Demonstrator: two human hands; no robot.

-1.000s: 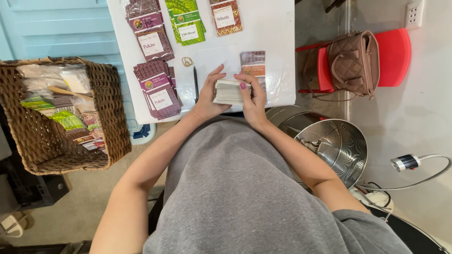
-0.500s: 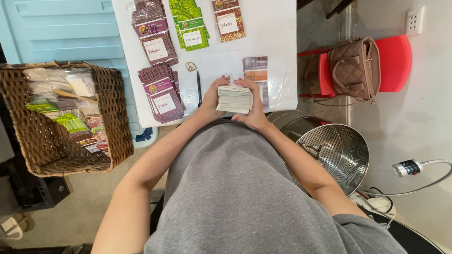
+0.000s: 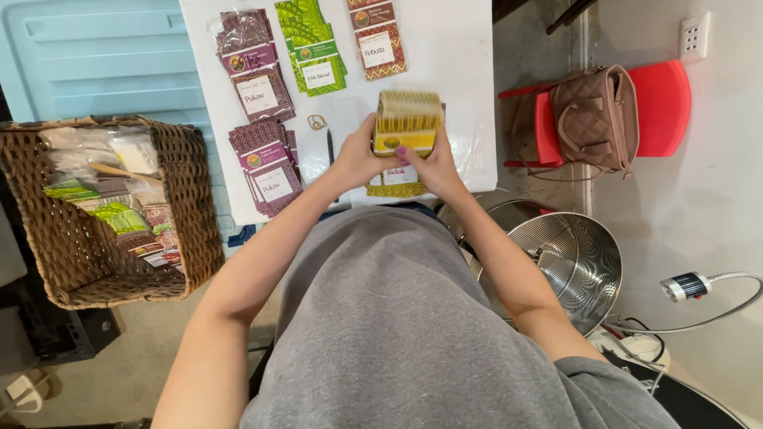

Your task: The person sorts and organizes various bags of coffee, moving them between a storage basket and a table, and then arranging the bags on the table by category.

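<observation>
While hands [image 3: 397, 155] grip pouches [image 3: 407, 121], basket [image 3: 195, 199] left

Purple packets [image 3: 248, 36] (top) cut off

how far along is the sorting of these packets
Done: purple patterned packets, green patterned packets and red-brown patterned packets lie in separate piles on the white table. In hand: left hand and right hand hold a yellow packet stack. Left: the woven wicker basket holds more packets.
</observation>
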